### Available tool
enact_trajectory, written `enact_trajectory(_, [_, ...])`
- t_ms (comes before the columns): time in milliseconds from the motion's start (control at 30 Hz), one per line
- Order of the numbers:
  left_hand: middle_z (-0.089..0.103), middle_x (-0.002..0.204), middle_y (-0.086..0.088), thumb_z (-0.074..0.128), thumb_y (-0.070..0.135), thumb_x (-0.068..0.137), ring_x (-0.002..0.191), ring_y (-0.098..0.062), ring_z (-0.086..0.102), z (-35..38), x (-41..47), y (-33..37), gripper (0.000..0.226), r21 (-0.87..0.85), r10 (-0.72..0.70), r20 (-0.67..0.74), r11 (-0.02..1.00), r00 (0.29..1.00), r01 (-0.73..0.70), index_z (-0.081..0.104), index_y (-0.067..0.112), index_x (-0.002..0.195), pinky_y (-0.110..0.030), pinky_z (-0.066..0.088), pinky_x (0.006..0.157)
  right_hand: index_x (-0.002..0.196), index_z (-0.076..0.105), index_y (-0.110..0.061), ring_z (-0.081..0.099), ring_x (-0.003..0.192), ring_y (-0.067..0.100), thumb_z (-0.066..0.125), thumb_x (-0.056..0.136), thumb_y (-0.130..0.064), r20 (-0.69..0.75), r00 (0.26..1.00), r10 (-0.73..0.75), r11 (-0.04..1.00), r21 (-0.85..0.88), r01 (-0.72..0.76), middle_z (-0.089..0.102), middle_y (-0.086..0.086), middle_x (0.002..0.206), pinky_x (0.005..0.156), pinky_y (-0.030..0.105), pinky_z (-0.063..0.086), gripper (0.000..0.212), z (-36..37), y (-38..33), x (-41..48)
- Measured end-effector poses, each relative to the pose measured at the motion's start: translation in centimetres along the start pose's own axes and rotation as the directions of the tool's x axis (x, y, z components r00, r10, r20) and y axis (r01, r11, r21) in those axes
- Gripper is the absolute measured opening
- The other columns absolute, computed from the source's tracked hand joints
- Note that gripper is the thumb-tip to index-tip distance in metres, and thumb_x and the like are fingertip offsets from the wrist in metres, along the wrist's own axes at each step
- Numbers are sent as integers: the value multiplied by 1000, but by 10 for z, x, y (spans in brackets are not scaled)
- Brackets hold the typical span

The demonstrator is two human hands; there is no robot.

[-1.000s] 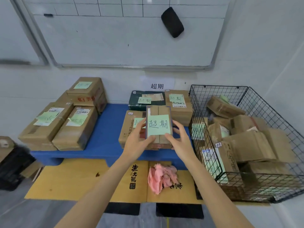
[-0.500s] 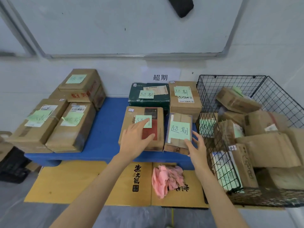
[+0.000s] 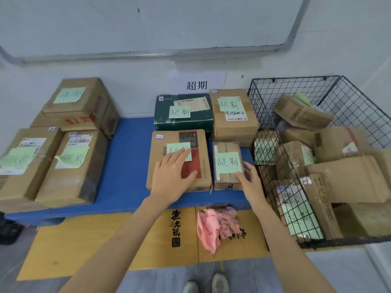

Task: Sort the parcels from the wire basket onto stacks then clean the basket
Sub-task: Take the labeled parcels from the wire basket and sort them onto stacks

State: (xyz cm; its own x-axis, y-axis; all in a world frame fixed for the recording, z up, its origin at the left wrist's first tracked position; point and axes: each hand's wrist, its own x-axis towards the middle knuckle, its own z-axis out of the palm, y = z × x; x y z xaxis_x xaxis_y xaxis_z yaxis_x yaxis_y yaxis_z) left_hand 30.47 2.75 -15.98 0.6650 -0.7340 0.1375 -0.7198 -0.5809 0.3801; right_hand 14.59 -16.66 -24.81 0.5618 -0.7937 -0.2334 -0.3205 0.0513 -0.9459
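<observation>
Left grip (image 3: 171,174) is wide: palm + straight fingers flat on the wide brown parcel (image 3: 157,153), partly over its green note, prob. to pin it so it won't slide while its neighbour gets squared up. Right grip (image 3: 248,176) is loose too, holding nothing. Its thumb is on the near corner and its fingers lie against the right edge of the small parcel (image 3: 227,166). That parcel lies flat on the blue counter (image 3: 124,166), right beside the wide one & just beside the wire basket (image 3: 296,85). Looks like a nudge to align, not a lift.

Its note matches the wall sign (image 3: 196,85) & the notes on the green box (image 3: 184,121) and tan box (image 3: 232,127) behind, so this is that group's spot. Another stack (image 3: 63,144) w/ different notes sits well apart at the counter's left.

Basket is far from done: many brown parcels (image 3: 347,178) piled at angles, some w/ green notes against the mesh. Pink cloth (image 3: 215,227) lies on the floor board (image 3: 84,240) below, prob. for the wipe later.
</observation>
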Motion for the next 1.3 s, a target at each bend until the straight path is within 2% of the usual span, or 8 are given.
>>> enact_trajectory(133, [37, 156, 8, 52, 51, 94, 143, -17, 31, 4, 2, -4, 61, 61, 24, -8, 998, 1000, -24, 36, 32, 150, -36, 29, 110, 145, 41, -26, 53, 125, 13, 57, 100, -25, 0, 1000, -16, 998, -54, 16, 53, -6, 140, 97, 32, 48, 48, 4, 2, 1])
enact_trajectory(300, [35, 157, 7, 52, 52, 93, 144, -19, 31, 6, 7, -9, 64, 98, 35, -3, 995, 999, -35, 34, 31, 151, -37, 28, 111, 144, 42, -22, 48, 123, 5, 65, 94, -16, -54, 990, -128, 981, -151, 118, 50, -14, 133, 100, 28, 42, 55, 3, -6, -3])
enact_trajectory(500, [43, 152, 6, 56, 51, 90, 137, -19, 40, -4, 8, -14, 69, 102, 41, -47, 994, 998, -36, 34, 28, 151, -39, 33, 108, 140, 49, -17, 50, 122, 11, 66, 94, -15, 2, 987, -163, 948, -276, 157, 54, -2, 139, 88, 16, 39, 49, 3, -8, 3])
enact_trajectory(600, [46, 149, 6, 49, 54, 86, 134, -17, 40, -14, 9, -19, 68, 86, 16, -88, 996, 996, -8, 39, 27, 148, -36, 31, 106, 142, 47, -18, 50, 124, 15, 64, 95, -18, 27, 990, -135, 937, -321, 137, 52, 0, 142, 91, 25, 42, 50, 3, -14, 5])
enact_trajectory(733, [47, 149, 2, 58, 47, 86, 134, -22, 40, -28, 10, -21, 63, 95, 25, -132, 995, 991, -12, 46, 23, 143, -40, 32, 105, 139, 51, -15, 48, 128, 20, 62, 96, -29, -47, 984, -170, 903, -407, 137, 51, 4, 141, 97, 29, 41, 46, 9, -34, -2])
enact_trajectory(900, [32, 159, 2, 52, 54, 92, 144, -24, 27, -48, 19, -14, 69, 142, 60, -86, 989, 994, -48, 33, 27, 153, -43, 24, 113, 127, 60, -17, 37, 139, 21, 61, 95, -34, 5, 943, -331, 800, -529, 284, 46, 3, 146, 110, 36, 32, 35, 15, -87, -22])
enact_trajectory(1100, [29, 160, 2, 52, 54, 93, 145, -25, 26, -75, 32, 11, 69, 145, 153, -134, 980, 979, -133, 29, 29, 154, -43, 23, 115, 145, 45, -23, 39, 137, 20, 56, 97, -41, 47, 879, -475, 652, -652, 387, 48, 2, 146, 112, 42, 35, 53, 3, -165, -48])
enact_trajectory(1300, [33, 158, 1, 49, 55, 93, 145, -26, 28, -89, 48, 56, 70, 83, 271, -177, 962, 946, -260, 30, 27, 154, -46, 22, 116, 154, 31, -24, 26, 147, 19, 55, 97, -45, 108, 847, -521, 490, -774, 401, 31, 2, 159, 117, 43, 28, 66, -43, -204, -53])
